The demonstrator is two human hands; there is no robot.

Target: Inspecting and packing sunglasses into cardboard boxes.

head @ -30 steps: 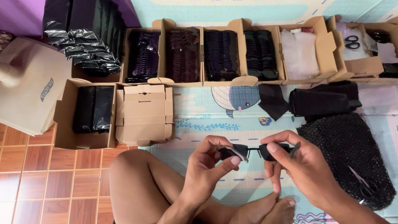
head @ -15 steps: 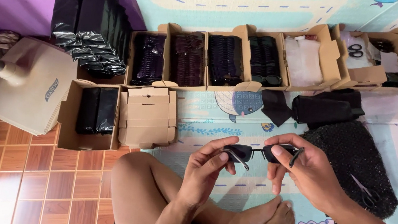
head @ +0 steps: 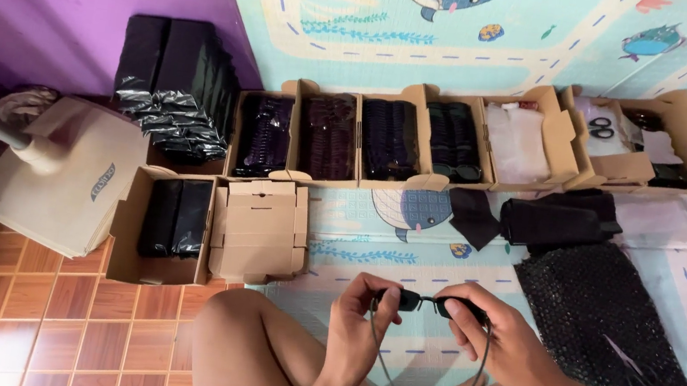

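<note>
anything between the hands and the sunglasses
Nothing visible. The left hand and right hand each grip an end of the sunglasses directly, above the person's crossed legs, with both temples hanging open downward.

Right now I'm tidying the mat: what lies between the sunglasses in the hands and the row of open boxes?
In the head view, bare play mat lies between the sunglasses and the row of boxes; a small black cloth sits there too.
</note>
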